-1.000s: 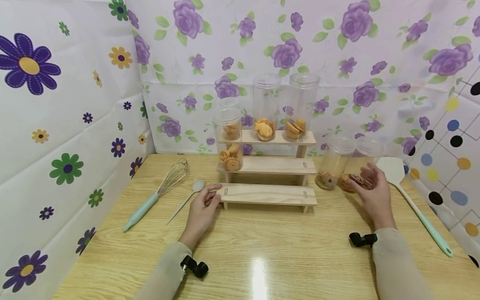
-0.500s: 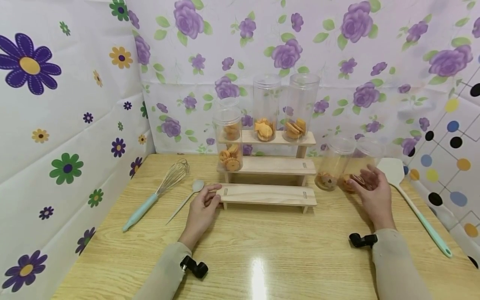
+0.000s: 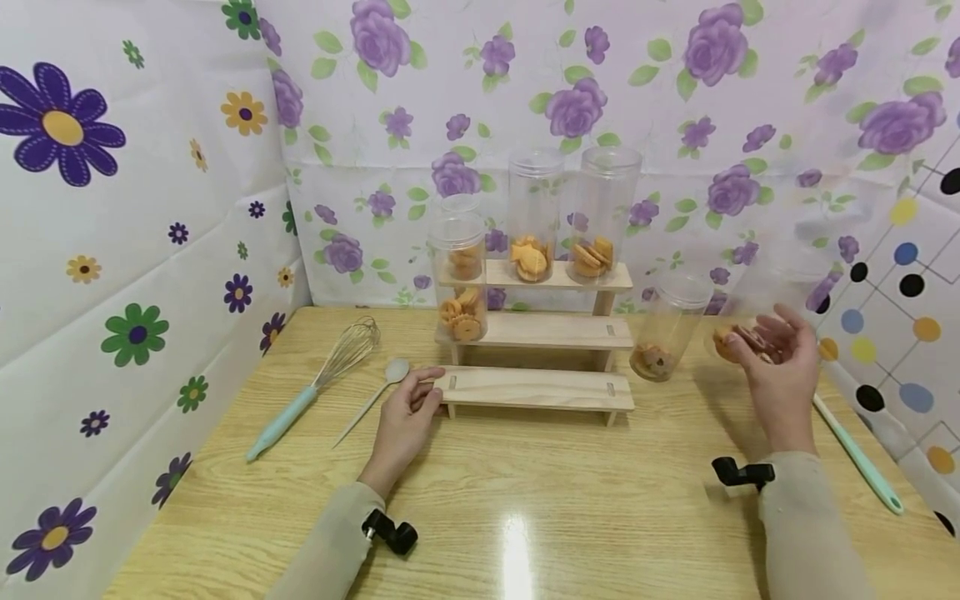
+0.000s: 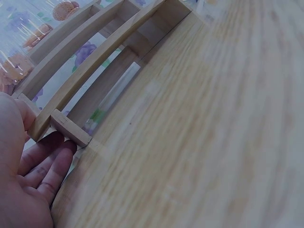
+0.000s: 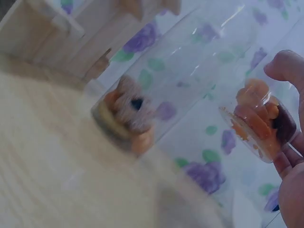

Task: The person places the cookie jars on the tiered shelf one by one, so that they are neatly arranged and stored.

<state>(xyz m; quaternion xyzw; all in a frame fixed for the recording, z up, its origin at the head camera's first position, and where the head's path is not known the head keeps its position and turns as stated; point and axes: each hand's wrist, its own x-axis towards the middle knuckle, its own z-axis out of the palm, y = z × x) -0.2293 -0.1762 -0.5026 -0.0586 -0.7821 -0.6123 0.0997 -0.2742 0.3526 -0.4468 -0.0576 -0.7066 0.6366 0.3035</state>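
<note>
A three-tier wooden shelf (image 3: pixel 536 387) stands mid-table. My left hand (image 3: pixel 405 417) holds the left end of its lowest tier, with the thumb near the tier's end and the fingers curled by the short leg (image 4: pixel 71 128). On the right, my right hand (image 3: pixel 783 367) grips a clear jar (image 5: pixel 259 128) low on its side, raised off the table and tilted. Orange and dark brown biscuits (image 5: pixel 259 114) lie in its bottom. Beside it on the table stands another clear jar (image 3: pixel 671 325) with speckled cookies (image 5: pixel 133 104). The gripped jar's upper part is faint in the head view.
Clear jars of biscuits stand on the top tier, among them one with fish-shaped biscuits (image 3: pixel 531 258); another jar (image 3: pixel 459 283) is on the middle tier's left. A whisk (image 3: pixel 322 383) and a small spoon (image 3: pixel 378 392) lie left. A spatula's green handle (image 3: pixel 870 471) shows at right.
My right hand has lifted its jar off the table and moved it right, apart from the neighbouring jar, covering the spatula's head. The left hand has stayed at the shelf's end.
</note>
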